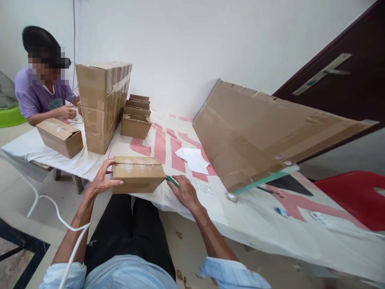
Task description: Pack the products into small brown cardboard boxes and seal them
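A closed cardboard box (138, 172) sits at the table's front edge, with clear tape along its top seam. My left hand (104, 178) grips its left end, the thumb on the front side and the fingers at the back corner. At the box's right end, my right hand (185, 192) is closed around a slim green tool (172, 181). The tool's tip meets or nearly meets the box; its exact kind is partly hidden by my fingers.
Stacked taped boxes (104, 104) stand behind, beside several open cartons (136, 124). Another closed box (60, 136) lies left, near a co-worker (45, 88). White papers (194, 159) lie mid-table. A large cardboard sheet (255, 128) leans at right. A white cable (64, 218) hangs in front.
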The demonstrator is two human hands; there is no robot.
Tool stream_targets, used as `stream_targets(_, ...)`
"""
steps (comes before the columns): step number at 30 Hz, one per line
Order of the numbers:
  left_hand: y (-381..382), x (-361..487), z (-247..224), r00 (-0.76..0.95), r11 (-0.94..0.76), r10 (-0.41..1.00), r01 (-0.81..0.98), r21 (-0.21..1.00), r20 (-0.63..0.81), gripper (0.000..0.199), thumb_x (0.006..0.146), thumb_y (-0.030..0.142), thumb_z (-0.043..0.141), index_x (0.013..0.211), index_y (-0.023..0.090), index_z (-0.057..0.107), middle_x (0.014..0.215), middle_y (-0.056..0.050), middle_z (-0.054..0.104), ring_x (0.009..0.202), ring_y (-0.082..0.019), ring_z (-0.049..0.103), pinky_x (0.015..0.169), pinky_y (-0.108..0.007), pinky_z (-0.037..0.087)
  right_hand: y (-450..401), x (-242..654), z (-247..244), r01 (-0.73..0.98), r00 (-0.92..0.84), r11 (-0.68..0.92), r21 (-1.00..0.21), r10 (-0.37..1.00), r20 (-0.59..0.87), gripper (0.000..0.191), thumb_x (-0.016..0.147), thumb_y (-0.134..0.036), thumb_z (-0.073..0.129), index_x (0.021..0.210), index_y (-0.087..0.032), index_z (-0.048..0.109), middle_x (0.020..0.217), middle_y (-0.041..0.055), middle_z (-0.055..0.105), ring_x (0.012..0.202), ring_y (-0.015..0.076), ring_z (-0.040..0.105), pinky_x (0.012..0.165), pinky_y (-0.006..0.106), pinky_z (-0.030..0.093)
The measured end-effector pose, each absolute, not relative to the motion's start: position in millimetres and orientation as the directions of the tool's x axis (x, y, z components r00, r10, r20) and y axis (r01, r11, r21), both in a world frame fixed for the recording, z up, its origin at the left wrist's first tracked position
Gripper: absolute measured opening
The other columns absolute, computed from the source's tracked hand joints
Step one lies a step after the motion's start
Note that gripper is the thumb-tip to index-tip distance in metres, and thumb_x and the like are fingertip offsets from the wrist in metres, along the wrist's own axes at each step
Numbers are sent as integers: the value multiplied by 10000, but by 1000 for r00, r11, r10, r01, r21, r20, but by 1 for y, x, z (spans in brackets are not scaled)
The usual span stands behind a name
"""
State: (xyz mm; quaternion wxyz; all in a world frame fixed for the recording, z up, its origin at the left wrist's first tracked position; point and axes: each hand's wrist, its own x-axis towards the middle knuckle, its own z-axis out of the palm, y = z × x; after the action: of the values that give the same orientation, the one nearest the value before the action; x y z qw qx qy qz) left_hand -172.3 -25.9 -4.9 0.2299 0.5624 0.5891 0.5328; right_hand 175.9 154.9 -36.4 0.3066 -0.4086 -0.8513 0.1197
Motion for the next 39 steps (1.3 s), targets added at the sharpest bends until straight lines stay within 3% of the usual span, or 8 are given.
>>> stream_targets(5, -25, -174, -5, -231, -210, 911, 451, 867, 341, 799, 697, 446, 942, 1391, 309, 571, 1486, -95, 533, 1408, -347, 548, 1037, -500, 594, 148, 163, -20, 464, -464, 664, -586, 746, 477, 426, 1028, -575, 540, 1099, -207, 742, 1096, 153, 740, 1013, 311, 716, 873, 497, 617)
stream_targets(11, -29, -169, -3, -229, -205, 912, 467, 860, 341, 821, 710, 448, 937, 1425, 306, 559, 1496, -110, 527, 1420, -354, 533, 1050, -519, 585, 134, 131, 19, 316, -476, 710, -630, 693, 542, 323, 1030, -502, 591, 1094, -228, 750, 1111, 116, 732, 1053, 278, 706, 872, 456, 636)
stream_targets(14, -29, -165, -3, -230, -211, 905, 485, 848, 357, 851, 705, 443, 940, 1442, 296, 542, 1495, -115, 525, 1414, -358, 532, 1077, -537, 564, 130, 127, 16, 316, -478, 713, -626, 690, 544, 312, 1012, -501, 614, 1086, -230, 750, 1109, 116, 720, 1047, 276, 700, 861, 453, 644)
stream_targets(19, -27, -154, -3, -121, -302, 892, 556, 775, 435, 947, 606, 378, 989, 1442, 258, 559, 1461, -138, 545, 1423, -391, 515, 1222, -590, 427, 138, 135, -5, 348, -391, 647, -678, 758, 523, 359, 988, -503, 587, 1124, -210, 745, 1185, 138, 718, 1058, 277, 705, 833, 439, 648)
stream_targets(24, -23, -145, -7, -69, -327, 903, 528, 784, 423, 987, 605, 389, 989, 1481, 259, 554, 1506, -163, 525, 1446, -411, 504, 1221, -588, 418, 148, 146, -16, 391, -335, 607, -692, 794, 507, 404, 964, -521, 580, 1126, -195, 757, 1169, 140, 730, 1057, 276, 710, 816, 416, 635)
stream_targets(30, -20, -141, -32, -127, -354, 885, 441, 825, 447, 1042, 609, 464, 985, 1518, 255, 519, 1565, -168, 498, 1506, -420, 463, 1273, -585, 354, 148, 148, -17, 417, -341, 645, -640, 764, 548, 407, 975, -526, 557, 1128, -207, 759, 1116, 122, 724, 1049, 271, 691, 888, 447, 618)
stream_targets(35, -22, -129, -61, -267, -300, 885, 299, 906, 381, 1383, 510, 536, 1014, 1663, 227, 315, 1673, -205, 405, 1559, -446, 405, 1299, -576, 319, 145, 146, -17, 407, -346, 634, -658, 773, 531, 398, 971, -516, 557, 1123, -203, 751, 1146, 131, 712, 1067, 272, 679, 856, 422, 606)
stream_targets(39, -24, -121, -56, -310, -254, 885, 301, 919, 346, 1341, 522, 503, 991, 1651, 196, 336, 1632, -210, 455, 1524, -434, 451, 1278, -583, 341, 149, 147, -11, 414, -377, 625, -662, 780, 500, 379, 961, -501, 563, 1107, -201, 742, 1129, 127, 711, 1015, 274, 690, 811, 430, 615)
